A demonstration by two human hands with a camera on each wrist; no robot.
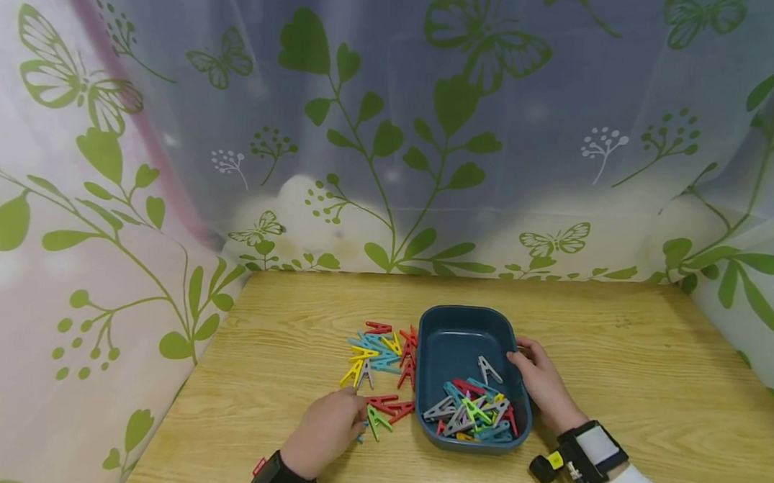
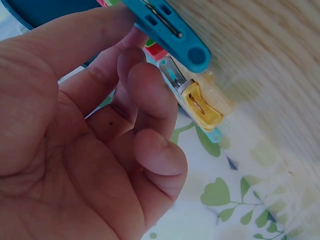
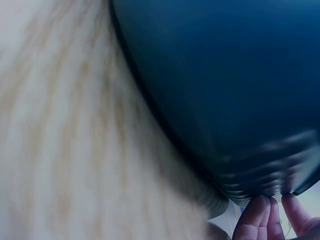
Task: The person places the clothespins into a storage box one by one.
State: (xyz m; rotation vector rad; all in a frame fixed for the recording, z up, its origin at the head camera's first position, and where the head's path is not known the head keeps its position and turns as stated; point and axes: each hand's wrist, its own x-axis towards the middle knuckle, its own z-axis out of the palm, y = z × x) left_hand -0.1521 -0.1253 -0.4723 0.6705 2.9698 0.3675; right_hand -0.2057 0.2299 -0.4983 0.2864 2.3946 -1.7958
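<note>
My left hand (image 1: pixel 328 428) pinches a blue clothespin (image 2: pixel 172 32) between thumb and forefinger, low over the table; the other fingers are curled loosely. Just beyond that hand lie red clothespins (image 1: pixel 383 401) and a green clothespin (image 1: pixel 378 420). A dark blue plastic box (image 1: pixel 469 318) stands to their right, holding a mixed heap of clothespins (image 1: pixel 467 411) at its near end. One grey clothespin (image 1: pixel 489 370) lies apart from the heap. My right hand (image 1: pixel 545 382) grips the box's right rim; in the right wrist view, its fingertips (image 3: pixel 254 212) touch the box wall.
A loose group of blue, yellow, grey and red clothespins (image 1: pixel 375 355) lies left of the box on the wooden table (image 1: pixel 647 368). A patterned curtain (image 1: pixel 389 198) hangs along the table's back and both sides. Wrist-worn gear (image 1: pixel 588 452) sits on my right wrist.
</note>
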